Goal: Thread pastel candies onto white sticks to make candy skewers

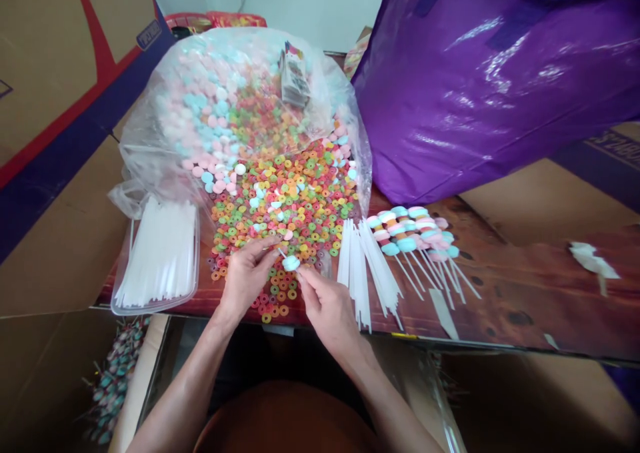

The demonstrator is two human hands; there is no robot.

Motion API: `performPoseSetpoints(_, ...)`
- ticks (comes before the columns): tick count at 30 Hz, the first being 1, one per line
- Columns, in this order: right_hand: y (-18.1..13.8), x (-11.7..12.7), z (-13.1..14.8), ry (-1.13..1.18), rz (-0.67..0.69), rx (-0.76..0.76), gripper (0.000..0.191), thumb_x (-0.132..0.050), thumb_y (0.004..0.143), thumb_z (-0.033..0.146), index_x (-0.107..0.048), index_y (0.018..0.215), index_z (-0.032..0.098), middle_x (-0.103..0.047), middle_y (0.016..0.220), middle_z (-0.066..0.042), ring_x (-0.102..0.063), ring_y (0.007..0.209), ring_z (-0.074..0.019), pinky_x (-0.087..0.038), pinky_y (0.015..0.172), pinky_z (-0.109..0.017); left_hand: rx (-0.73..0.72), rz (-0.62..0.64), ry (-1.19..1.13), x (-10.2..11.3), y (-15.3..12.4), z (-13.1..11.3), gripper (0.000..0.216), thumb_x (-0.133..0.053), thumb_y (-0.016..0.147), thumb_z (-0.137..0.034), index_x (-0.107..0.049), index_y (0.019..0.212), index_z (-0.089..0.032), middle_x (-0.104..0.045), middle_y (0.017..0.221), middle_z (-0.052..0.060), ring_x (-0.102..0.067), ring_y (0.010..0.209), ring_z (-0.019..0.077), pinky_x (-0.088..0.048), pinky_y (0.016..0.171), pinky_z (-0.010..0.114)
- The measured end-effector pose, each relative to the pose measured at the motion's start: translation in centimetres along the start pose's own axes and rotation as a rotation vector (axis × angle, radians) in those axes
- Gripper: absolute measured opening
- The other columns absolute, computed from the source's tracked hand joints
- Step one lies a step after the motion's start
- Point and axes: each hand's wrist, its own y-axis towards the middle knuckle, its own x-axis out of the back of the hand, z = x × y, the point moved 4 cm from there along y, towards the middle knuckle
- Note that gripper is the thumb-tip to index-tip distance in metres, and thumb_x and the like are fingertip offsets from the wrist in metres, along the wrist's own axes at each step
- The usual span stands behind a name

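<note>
My left hand pinches a thin white stick near its tip, fingers closed, over a heap of coloured ring candies. My right hand is closed on a pale blue marshmallow piece that sits on that stick. Both hands meet just above the near edge of the brown table. A loose bundle of bare white sticks lies right of my right hand. Beyond it lie several finished sticks with pink, blue and white sweets.
A clear plastic bag of marshmallows and rings spills open at the back. A bag of white sticks lies left. A big purple bag fills the right. Cardboard boxes stand left. Finished sweets sticks lie below left.
</note>
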Motion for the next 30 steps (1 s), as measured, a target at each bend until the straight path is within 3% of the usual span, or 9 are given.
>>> performPoseSetpoints(5,0.0,-0.6,0.2,-0.141,-0.005,0.003,0.029,-0.043,0.095,0.014,-0.071,0.089,0.017,-0.066,0.065,-0.003,-0.059,0.052,-0.0144,-0.042,0.056,-0.023,-0.138,0.004,0.150,0.2,-0.4,-0.8,0.021,-0.067,0.085,-0.025,-0.079,0.102,-0.022,-0.076,0.105,0.006,-0.070,0.099,0.0212,-0.055,0.093,0.035)
performPoseSetpoints(11,-0.4,-1.6,0.4,0.079,-0.129,-0.028,0.027,-0.046,0.099,0.021,-0.072,0.101,0.016,-0.073,0.074,-0.005,-0.065,0.057,-0.0140,-0.048,0.057,-0.022,0.114,-0.171,-0.140,0.2,-1.2,0.2,0.027,-0.071,0.080,-0.031,-0.076,0.103,-0.017,-0.078,0.098,0.007,-0.074,0.091,0.0221,-0.060,0.083,0.035)
performPoseSetpoints(13,-0.6,-1.7,0.3,0.149,-0.152,-0.022,0.025,-0.049,0.099,0.024,-0.073,0.102,0.016,-0.075,0.079,-0.006,-0.067,0.058,-0.0140,-0.050,0.055,-0.021,0.111,-0.226,-0.145,0.8,-1.6,-0.3,0.031,-0.071,0.080,-0.033,-0.074,0.107,-0.017,-0.079,0.096,0.007,-0.075,0.086,0.0218,-0.060,0.079,0.033)
performPoseSetpoints(16,-0.8,-1.8,-0.2,0.206,-0.177,-0.003,0.022,-0.054,0.098,0.025,-0.073,0.103,0.016,-0.077,0.082,-0.006,-0.070,0.060,-0.0147,-0.052,0.055,-0.021,0.011,-0.285,0.029,3.8,-1.8,-2.4,0.029,-0.070,0.082,-0.035,-0.074,0.105,-0.018,-0.078,0.094,0.007,-0.075,0.083,0.0202,-0.059,0.079,0.031)
performPoseSetpoints(19,-0.7,-1.9,-0.4,0.236,-0.185,0.004,0.021,-0.056,0.097,0.026,-0.073,0.103,0.016,-0.078,0.085,-0.007,-0.071,0.063,-0.0155,-0.054,0.056,-0.022,-0.086,-0.483,0.304,9.8,-0.6,-5.0,0.028,-0.067,0.084,-0.037,-0.075,0.103,-0.018,-0.076,0.081,0.004,-0.072,0.074,0.0178,-0.057,0.072,0.028)
performPoseSetpoints(21,-0.7,-2.0,-0.3,0.239,-0.176,0.007,0.021,-0.056,0.097,0.026,-0.073,0.103,0.016,-0.078,0.084,-0.007,-0.071,0.063,-0.0157,-0.054,0.056,-0.022,-0.113,-0.591,0.508,14.2,1.4,-6.3,0.027,-0.066,0.083,-0.034,-0.075,0.101,-0.017,-0.074,0.076,0.003,-0.070,0.070,0.0172,-0.054,0.066,0.026)
performPoseSetpoints(24,-0.7,-2.1,0.1,0.221,-0.158,0.001,0.020,-0.056,0.097,0.025,-0.073,0.101,0.017,-0.077,0.083,-0.006,-0.071,0.063,-0.0153,-0.055,0.058,-0.022,-0.090,-0.603,0.750,18.9,5.8,-7.3,0.026,-0.058,0.084,-0.028,-0.076,0.099,-0.015,-0.074,0.075,0.004,-0.070,0.072,0.0182,-0.052,0.069,0.027)
performPoseSetpoints(27,-0.6,-2.0,0.7,0.201,-0.147,-0.007,0.020,-0.054,0.098,0.024,-0.073,0.098,0.017,-0.077,0.082,-0.004,-0.070,0.064,-0.0145,-0.055,0.061,-0.022,0.003,-0.536,0.991,20.2,9.3,-7.6,0.028,-0.058,0.080,-0.019,-0.076,0.100,-0.015,-0.076,0.087,0.008,-0.070,0.086,0.0233,-0.050,0.078,0.030)
performPoseSetpoints(30,-0.6,-1.6,1.1,0.195,-0.172,-0.009,0.021,-0.052,0.098,0.023,-0.072,0.098,0.016,-0.076,0.080,-0.004,-0.070,0.063,-0.0141,-0.054,0.062,-0.022,-0.012,-0.484,1.068,19.1,9.7,-8.2,0.030,-0.059,0.080,-0.019,-0.075,0.105,-0.019,-0.076,0.100,0.008,-0.069,0.095,0.0265,-0.050,0.083,0.032)
